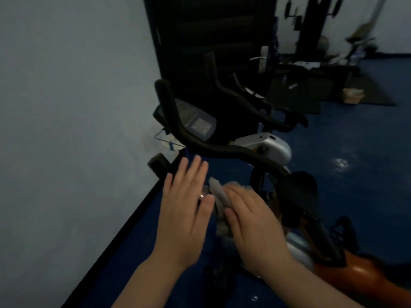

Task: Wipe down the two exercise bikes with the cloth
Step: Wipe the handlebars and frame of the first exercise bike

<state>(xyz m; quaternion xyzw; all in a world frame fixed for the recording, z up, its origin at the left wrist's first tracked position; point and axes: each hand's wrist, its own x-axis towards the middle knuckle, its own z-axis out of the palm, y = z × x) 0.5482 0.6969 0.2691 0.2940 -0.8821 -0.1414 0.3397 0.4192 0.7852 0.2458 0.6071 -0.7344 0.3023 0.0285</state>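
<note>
The near exercise bike (226, 150) stands in front of me with black handlebars, a grey console (198, 121) and a black saddle (298, 196); its body is orange and silver. A second bike (266, 143) stands just behind it, silver with black handlebars. My right hand (253, 225) holds a grey cloth (219, 196) below the near handlebar. My left hand (186, 203) hovers flat beside the cloth with its fingers spread, holding nothing.
A pale wall (66, 130) runs along the left with a dark skirting line. A dark door (211, 41) stands behind the bikes. Blue floor (355, 174) spreads to the right; more gym equipment and a dark mat (367, 90) lie at the far right.
</note>
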